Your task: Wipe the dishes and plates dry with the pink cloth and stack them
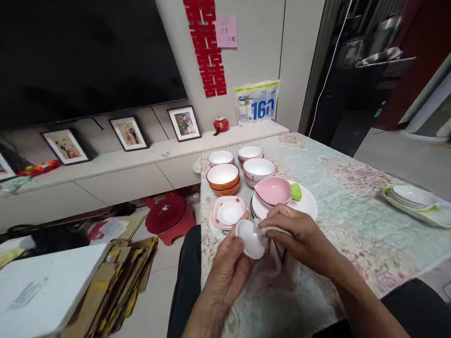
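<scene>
The left grip (225, 267) is closed on the edge of a small white bowl (250, 240), thumb on the near side. The bowl is held tilted above the near part of the surface (352, 202). The right grip (299, 234) is closed on a pale cloth (275, 267), pinched between thumb and fingers; the cloth touches the bowl's right side and hangs below it. Beyond the hands, a pink dish (275, 190) rests on a white plate (307, 202); two orange bowls (223, 188) stand stacked, farther left
</scene>
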A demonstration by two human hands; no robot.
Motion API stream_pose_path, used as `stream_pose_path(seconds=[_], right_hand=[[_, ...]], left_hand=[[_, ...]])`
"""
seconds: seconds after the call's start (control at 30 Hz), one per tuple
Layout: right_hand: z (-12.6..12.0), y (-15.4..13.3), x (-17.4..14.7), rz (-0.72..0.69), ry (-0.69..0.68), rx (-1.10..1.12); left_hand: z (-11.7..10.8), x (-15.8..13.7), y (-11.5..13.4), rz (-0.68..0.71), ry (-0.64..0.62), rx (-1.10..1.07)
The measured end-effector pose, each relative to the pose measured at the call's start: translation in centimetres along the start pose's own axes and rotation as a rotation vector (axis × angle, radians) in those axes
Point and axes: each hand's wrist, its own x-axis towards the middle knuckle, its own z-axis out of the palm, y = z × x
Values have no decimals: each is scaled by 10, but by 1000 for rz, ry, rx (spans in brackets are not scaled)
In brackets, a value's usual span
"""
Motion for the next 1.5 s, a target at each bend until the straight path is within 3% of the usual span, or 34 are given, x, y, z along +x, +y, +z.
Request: stream_pose_path(seconds=[0.17,0.37,0.47,0.57,0.7,0.87,0.93,1.0,1.13,1.23,1.4,1.5], right_hand=[[24,-10,-5,49,113,-3],[43,-4,-5,-109,106,-224],[45,-3,-7,-64,97,-383],[44,-6,-8,43,30,-408],[36,-11,-5,218,-121,-140],[30,-9,-2,533,-11,513],[28,-8,-2,557,19,663],[25,-9,-1,476,-16,691],[21,-12,-1,218,-127,497],[22,-10,-3,123,-175,239],[29,-5,-9,134,-161,-73],[31,-14,-9,200,-135,-96]], left_hand=[[0,-3,-8,-12,3,61],[3,-4,-9,-25,-11,117],[2,-4,-7,10,65,172],[-1,-2,-6,103,138,235],[-5,0,-8,156,99,324],[-8,2,-17,171,34,323],[-7,2,-18,171,35,301],[-6,2,-16,175,49,277],[-3,1,-8,188,115,200],[-1,-1,-3,177,179,156],[1,0,1,179,240,96],[2,1,0,200,273,103]])
